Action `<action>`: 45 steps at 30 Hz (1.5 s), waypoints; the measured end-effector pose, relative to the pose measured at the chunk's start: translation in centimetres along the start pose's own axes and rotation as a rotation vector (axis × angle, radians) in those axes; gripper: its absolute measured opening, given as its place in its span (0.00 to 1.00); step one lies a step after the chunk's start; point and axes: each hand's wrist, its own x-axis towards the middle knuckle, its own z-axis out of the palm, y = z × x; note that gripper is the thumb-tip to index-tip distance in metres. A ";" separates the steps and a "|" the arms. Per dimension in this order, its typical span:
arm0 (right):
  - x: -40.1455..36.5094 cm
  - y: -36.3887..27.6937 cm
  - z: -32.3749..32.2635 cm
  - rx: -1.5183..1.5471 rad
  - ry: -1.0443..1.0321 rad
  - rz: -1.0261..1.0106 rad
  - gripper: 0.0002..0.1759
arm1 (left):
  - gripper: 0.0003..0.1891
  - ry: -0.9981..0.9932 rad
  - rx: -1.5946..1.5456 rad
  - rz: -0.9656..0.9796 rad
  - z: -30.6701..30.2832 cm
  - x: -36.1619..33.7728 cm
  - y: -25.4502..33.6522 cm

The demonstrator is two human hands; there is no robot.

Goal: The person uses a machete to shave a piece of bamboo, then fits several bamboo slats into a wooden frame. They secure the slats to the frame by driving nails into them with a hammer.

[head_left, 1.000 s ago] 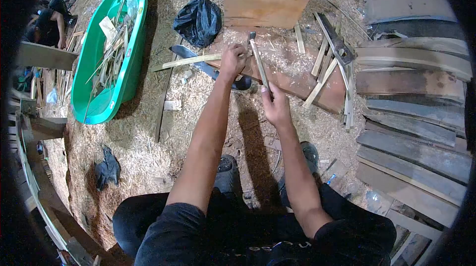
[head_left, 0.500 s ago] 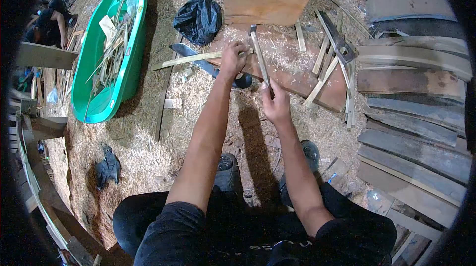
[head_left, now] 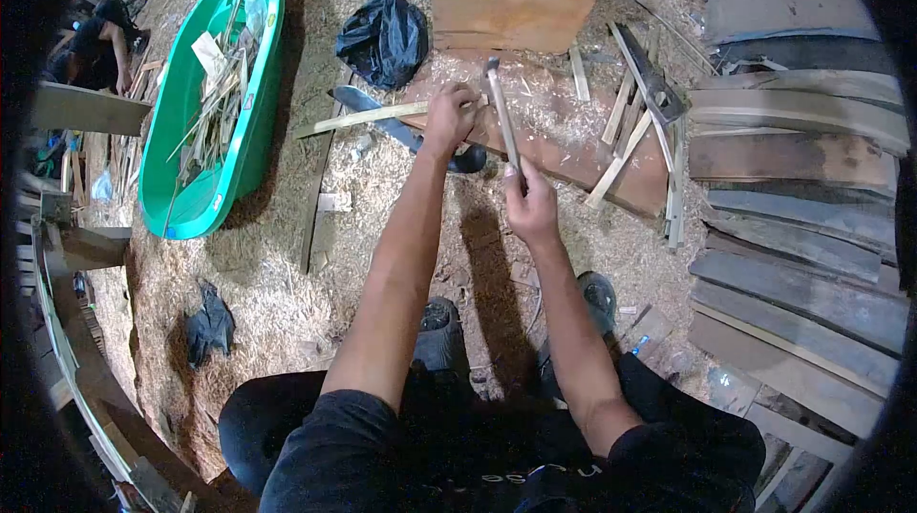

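My left hand is closed on a thin wooden strip, whose long end sticks out to the left. My right hand grips the handle of a hammer, its head pointing away from me beside the strip's right end. Under both lies a reddish-brown board scattered with shavings. A machete with a dark handle rests beneath the strip and my left wrist, partly hidden. Whether a nail is between my left fingers, I cannot make out.
A green tub of wood scraps stands at left, near a black plastic bag. An upright wooden panel is behind the board. Thin slats lie to the right, before stacked planks. Another person crouches far left.
The hammer head has dropped slightly toward me and to the right. My left hand and the strip have barely moved.
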 end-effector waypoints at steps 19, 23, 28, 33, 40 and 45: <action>0.1 0.6 0.1 -0.039 -0.042 0.047 0.17 | 0.14 -0.064 -0.075 -0.135 0.2 0.5 -0.3; 0.2 0.0 -0.2 -0.014 -0.025 0.028 0.18 | 0.14 -0.059 -0.037 -0.108 -0.2 0.8 -0.1; 0.0 0.4 0.2 -0.068 -0.046 0.076 0.21 | 0.14 -0.084 -0.086 -0.130 -0.2 0.8 0.0; -0.1 1.0 0.8 -0.025 0.008 0.003 0.20 | 0.14 -0.046 -0.054 -0.121 -0.3 0.6 0.3; 0.1 -0.5 0.3 -0.026 -0.020 0.037 0.17 | 0.15 -0.113 -0.039 -0.162 -0.6 0.8 0.2; 0.2 2.4 1.3 -0.039 0.049 -0.067 0.19 | 0.13 -0.033 -0.087 -0.108 -0.5 1.2 0.5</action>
